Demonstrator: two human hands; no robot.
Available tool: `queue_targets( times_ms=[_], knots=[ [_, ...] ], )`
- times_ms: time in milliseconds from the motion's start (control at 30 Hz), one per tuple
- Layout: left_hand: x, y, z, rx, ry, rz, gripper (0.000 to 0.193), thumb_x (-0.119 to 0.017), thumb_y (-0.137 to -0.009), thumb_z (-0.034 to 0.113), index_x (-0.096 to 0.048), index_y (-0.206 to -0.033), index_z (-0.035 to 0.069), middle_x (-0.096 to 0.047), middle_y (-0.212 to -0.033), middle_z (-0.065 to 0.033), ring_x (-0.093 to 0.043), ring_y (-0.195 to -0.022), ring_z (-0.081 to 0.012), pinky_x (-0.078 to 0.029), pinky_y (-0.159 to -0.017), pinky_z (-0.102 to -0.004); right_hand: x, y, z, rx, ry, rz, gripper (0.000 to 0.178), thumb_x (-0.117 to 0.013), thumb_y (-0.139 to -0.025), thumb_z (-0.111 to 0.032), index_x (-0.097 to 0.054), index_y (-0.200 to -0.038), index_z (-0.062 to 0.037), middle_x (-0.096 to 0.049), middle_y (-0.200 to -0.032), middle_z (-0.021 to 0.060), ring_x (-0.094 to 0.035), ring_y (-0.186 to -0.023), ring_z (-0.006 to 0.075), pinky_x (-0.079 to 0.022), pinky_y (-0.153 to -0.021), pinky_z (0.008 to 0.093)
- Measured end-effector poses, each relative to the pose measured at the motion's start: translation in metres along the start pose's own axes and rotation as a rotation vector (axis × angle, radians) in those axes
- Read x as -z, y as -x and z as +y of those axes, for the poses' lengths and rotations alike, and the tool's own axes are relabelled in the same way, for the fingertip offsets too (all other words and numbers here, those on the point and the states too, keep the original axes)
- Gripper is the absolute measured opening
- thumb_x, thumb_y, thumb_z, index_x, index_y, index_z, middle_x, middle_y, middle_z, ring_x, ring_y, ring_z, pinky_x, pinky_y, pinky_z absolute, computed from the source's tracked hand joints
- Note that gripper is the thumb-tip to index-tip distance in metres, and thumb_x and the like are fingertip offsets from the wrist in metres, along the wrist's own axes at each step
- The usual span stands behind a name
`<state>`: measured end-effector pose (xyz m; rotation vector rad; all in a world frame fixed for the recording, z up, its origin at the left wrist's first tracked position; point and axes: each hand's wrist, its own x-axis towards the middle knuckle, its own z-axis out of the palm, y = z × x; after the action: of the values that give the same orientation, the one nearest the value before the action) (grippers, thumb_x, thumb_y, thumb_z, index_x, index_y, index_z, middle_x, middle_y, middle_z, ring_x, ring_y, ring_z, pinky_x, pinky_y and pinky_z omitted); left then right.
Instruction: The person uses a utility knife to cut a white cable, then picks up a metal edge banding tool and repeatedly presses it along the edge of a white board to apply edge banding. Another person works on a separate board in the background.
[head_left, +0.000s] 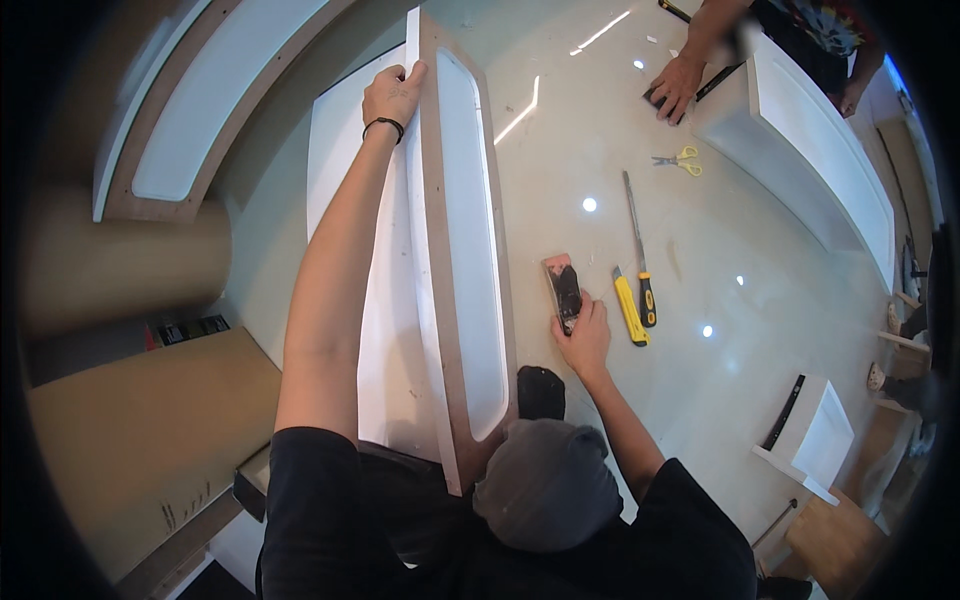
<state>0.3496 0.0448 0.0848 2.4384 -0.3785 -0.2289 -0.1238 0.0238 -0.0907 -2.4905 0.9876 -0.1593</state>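
A white panel (375, 230) with a raised frame (437, 220) along its right side stands in front of me. The frame has raw brown edges and a long rounded recess. My left hand (392, 95) is closed round the frame's far edge, thumb on top. On the floor to the right, my right hand (584, 335) is closed round the near end of a worn black and reddish-brown sanding block (562, 285). Beside it lie a yellow utility knife (630, 308) and a long screwdriver (642, 260) with a black and yellow handle.
Yellow-handled scissors (682, 160) lie farther off. At the far right a co-worker's hand (680, 88) rests on a dark object beside a white curved piece (800, 130). Cardboard (150, 430) and another framed panel (215, 100) are on the left; a white part (812, 430) stands right.
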Motion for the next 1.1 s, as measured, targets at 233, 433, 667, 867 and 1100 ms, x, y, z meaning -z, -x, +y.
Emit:
queue_targets(
  times_ms=[233,433,667,867,1100],
  knots=[
    [-0.014,-0.072,0.008,0.004,0.046,0.036,0.068,-0.064,-0.082,0.064,-0.075,-0.120,0.010,-0.074,-0.115,-0.0193,-0.070,-0.109,-0.0338,-0.052,-0.098,-0.0411,-0.010,0.000,0.003,-0.055,-0.049,0.022,0.072,-0.077,-0.081,-0.038,-0.051,-0.137,-0.0005,-0.054,-0.111,0.0194,-0.056,-0.106,0.0389,-0.050,-0.086,0.0487],
    [-0.032,-0.135,0.005,-0.109,0.308,0.107,0.062,-0.068,-0.083,0.056,-0.072,-0.127,0.012,-0.072,-0.124,-0.0185,-0.069,-0.113,-0.0324,-0.051,-0.100,-0.0417,-0.007,-0.003,0.001,-0.053,-0.091,0.053,0.070,-0.079,-0.079,-0.035,-0.053,-0.133,0.0005,-0.054,-0.108,0.0195,-0.057,-0.102,0.0389,-0.050,-0.084,0.0485],
    [-0.059,-0.216,-0.004,-0.153,0.483,0.143,0.025,-0.062,-0.094,0.020,-0.073,-0.093,-0.002,-0.071,-0.090,-0.0130,-0.065,-0.084,-0.0248,-0.051,-0.078,-0.0412,-0.004,-0.006,-0.006,-0.045,-0.055,0.069,0.068,-0.080,-0.078,-0.032,-0.053,-0.131,0.0014,-0.054,-0.104,0.0196,-0.058,-0.096,0.0388,-0.051,-0.078,0.0473],
    [-0.051,-0.203,-0.030,-0.451,0.327,0.218,0.040,-0.050,-0.105,0.027,-0.066,-0.124,-0.004,-0.068,-0.122,-0.0245,-0.064,-0.116,-0.0341,-0.048,-0.102,-0.0424,-0.007,-0.005,0.000,-0.028,-0.024,0.097,0.065,-0.080,-0.079,-0.032,-0.055,-0.129,0.0009,-0.054,-0.103,0.0186,-0.058,-0.094,0.0386,-0.051,-0.077,0.0474],
    [-0.032,-0.031,-0.058,-0.449,0.399,-0.116,0.057,-0.033,-0.112,0.035,-0.043,-0.151,-0.005,-0.049,-0.153,-0.0227,-0.040,-0.147,-0.0308,-0.028,-0.123,-0.0361,-0.001,-0.053,-0.053,-0.418,-0.591,-0.041,0.061,-0.078,-0.089,-0.032,-0.052,-0.128,0.0067,-0.061,-0.119,0.0216,-0.062,-0.108,0.0359,-0.050,-0.092,0.0420]
  ],
)
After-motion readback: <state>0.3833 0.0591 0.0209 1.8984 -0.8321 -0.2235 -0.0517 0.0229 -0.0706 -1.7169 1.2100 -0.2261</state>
